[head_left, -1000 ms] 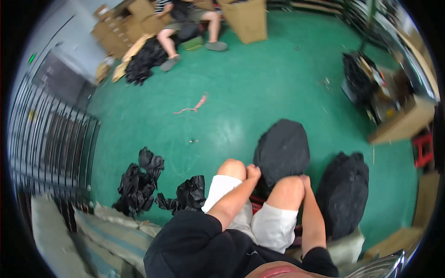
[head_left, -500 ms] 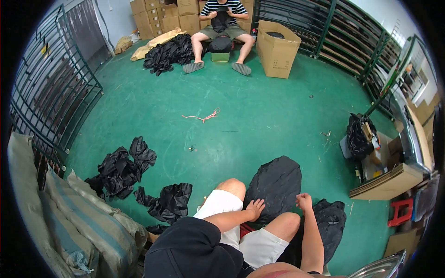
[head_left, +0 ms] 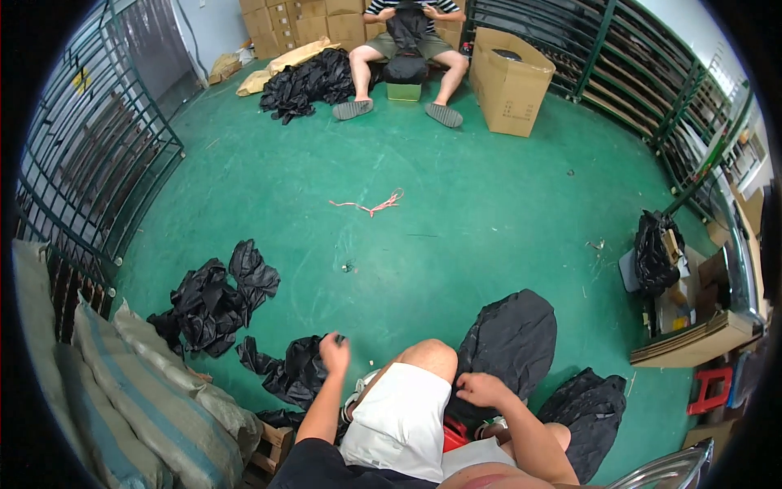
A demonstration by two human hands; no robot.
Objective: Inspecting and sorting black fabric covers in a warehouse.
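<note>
My left hand [head_left: 335, 355] reaches out at the lower left, fingers closed on the edge of a crumpled black fabric piece [head_left: 300, 375] on the floor. My right hand [head_left: 484, 390] is curled beside my knee, over the near edge of a rounded black fabric bundle [head_left: 511, 338]; whatever its fingers hold, if anything, is hidden. A second black fabric bundle [head_left: 585, 416] lies to the right of my right forearm. Farther left is a heap of crumpled black fabric [head_left: 208, 306].
Stuffed woven sacks [head_left: 155, 399] line the left side, near a metal rack [head_left: 106, 155]. Across the green floor [head_left: 391, 155], a seated person handles black fabric [head_left: 407, 28] beside a large cardboard box [head_left: 511, 85]. A red stool [head_left: 710, 391] stands at right.
My left hand has left the rounded black bundle and swung left to the crumpled fabric piece. My right hand has moved left toward my knee. The view has shifted slightly.
</note>
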